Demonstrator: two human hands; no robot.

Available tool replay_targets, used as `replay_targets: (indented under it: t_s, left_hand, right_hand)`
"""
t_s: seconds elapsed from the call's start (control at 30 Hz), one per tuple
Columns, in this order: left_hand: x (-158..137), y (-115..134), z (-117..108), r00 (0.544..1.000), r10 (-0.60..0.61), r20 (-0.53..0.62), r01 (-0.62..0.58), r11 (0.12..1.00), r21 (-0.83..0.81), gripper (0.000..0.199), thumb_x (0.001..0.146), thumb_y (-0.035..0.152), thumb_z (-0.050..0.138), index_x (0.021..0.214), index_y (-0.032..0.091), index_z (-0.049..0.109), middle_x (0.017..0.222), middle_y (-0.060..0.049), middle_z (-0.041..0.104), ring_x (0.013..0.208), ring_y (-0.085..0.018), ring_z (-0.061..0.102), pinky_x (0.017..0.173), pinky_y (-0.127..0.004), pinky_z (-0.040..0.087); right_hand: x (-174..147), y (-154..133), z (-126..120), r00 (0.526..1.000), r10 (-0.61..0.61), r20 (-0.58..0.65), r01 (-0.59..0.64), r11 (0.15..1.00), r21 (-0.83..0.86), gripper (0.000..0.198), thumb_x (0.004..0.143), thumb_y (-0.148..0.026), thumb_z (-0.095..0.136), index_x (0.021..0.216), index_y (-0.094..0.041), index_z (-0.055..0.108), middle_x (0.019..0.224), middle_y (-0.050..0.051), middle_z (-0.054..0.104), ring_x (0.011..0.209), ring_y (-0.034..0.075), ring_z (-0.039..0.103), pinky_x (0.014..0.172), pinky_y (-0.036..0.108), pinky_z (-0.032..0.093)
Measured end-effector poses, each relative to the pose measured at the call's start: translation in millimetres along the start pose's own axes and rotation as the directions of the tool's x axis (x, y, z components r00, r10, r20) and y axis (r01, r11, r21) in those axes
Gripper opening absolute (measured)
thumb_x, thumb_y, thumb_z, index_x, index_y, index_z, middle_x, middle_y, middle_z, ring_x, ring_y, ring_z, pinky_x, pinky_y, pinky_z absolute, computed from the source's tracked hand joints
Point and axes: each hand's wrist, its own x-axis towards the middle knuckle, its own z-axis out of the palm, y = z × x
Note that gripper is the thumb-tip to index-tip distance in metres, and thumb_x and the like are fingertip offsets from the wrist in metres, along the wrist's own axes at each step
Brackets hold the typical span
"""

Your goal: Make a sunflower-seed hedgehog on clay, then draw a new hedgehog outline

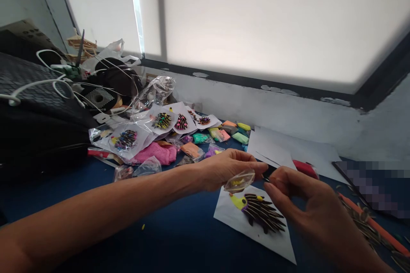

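Observation:
Over a white sheet (224, 213), my left hand (232, 166) is closed, its fingertips pinched together, with a small clear plastic packet (239, 180) of yellow clay hanging at it. My right hand (304, 198) pinches a small dark sliver (265, 178), perhaps a sunflower seed, close to the left fingertips. Below both hands lies a hedgehog figure (256, 209) with a yellow clay face, an orange nose, a purple collar and rows of dark striped seeds as spines. One yellow clay bit (259, 198) sits among its spines.
Sunflower seeds (361, 226) and an orange stick (378, 230) lie at right. Behind are white papers (272, 145), coloured clay packets (201, 138) and more hedgehog figures (162, 120). A pink cloth (155, 153) and black bag (41, 123) stand left. A yellow crumb (143, 227) lies in front.

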Motion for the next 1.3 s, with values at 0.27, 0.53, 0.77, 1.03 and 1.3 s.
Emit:
replay_targets:
  t_s: [0.27, 0.53, 0.77, 1.03, 1.3]
  left_hand:
    - [-6, 1, 3, 0.998, -0.008, 0.07, 0.0, 0.993, 0.115, 0.035, 0.077, 0.046, 0.081, 0.07, 0.014, 0.068, 0.055, 0.005, 0.053, 0.044, -0.005, 0.04, 0.043, -0.021, 0.026]
    - [-14, 10, 10, 0.984, 0.019, 0.177, -0.038, 0.994, 0.103, 0.047, 0.097, 0.055, 0.054, 0.083, 0.014, 0.071, 0.053, 0.004, 0.051, 0.04, -0.007, 0.035, 0.045, -0.023, 0.026]
    - [-16, 11, 14, 0.991, 0.016, 0.134, -0.041, 0.981, 0.189, 0.041, 0.098, 0.047, 0.057, 0.075, 0.013, 0.066, 0.058, 0.004, 0.049, 0.048, -0.008, 0.037, 0.048, -0.022, 0.027]
    - [-12, 2, 5, 0.984, 0.042, 0.175, -0.09, 0.958, 0.273, 0.045, 0.088, 0.058, 0.065, 0.091, 0.014, 0.073, 0.062, 0.003, 0.048, 0.051, -0.009, 0.036, 0.047, -0.024, 0.024]
    - [-4, 2, 2, 0.997, 0.075, 0.023, -0.077, 0.992, 0.103, 0.005, 0.084, 0.019, 0.073, 0.084, 0.014, 0.075, 0.069, 0.001, 0.063, 0.06, -0.009, 0.052, 0.059, -0.022, 0.038]
  right_hand:
    - [3, 3, -4, 0.998, 0.053, -0.034, -0.053, 0.998, -0.022, 0.03, 0.083, -0.051, 0.067, 0.075, -0.025, 0.054, 0.061, -0.002, 0.064, 0.051, 0.014, 0.061, 0.046, 0.025, 0.047]
    - [4, -2, -11, 0.992, 0.116, -0.055, -0.11, 0.989, 0.096, 0.032, 0.084, -0.057, 0.064, 0.088, -0.024, 0.066, 0.069, 0.0, 0.071, 0.058, 0.017, 0.067, 0.049, 0.026, 0.052]
    - [4, 0, -8, 0.997, 0.057, -0.053, -0.054, 0.997, 0.062, 0.035, 0.082, -0.056, 0.067, 0.097, -0.025, 0.069, 0.074, 0.001, 0.072, 0.06, 0.017, 0.068, 0.051, 0.026, 0.054]
    - [5, 5, -8, 0.998, 0.057, 0.019, -0.058, 0.997, 0.046, 0.039, 0.082, -0.053, 0.068, 0.108, -0.023, 0.067, 0.08, 0.003, 0.073, 0.063, 0.019, 0.069, 0.052, 0.029, 0.057]
    - [6, 10, -6, 1.0, 0.028, -0.013, -0.028, 1.0, 0.003, 0.043, 0.082, -0.054, 0.068, 0.112, -0.023, 0.065, 0.083, 0.005, 0.074, 0.063, 0.019, 0.069, 0.054, 0.032, 0.057]
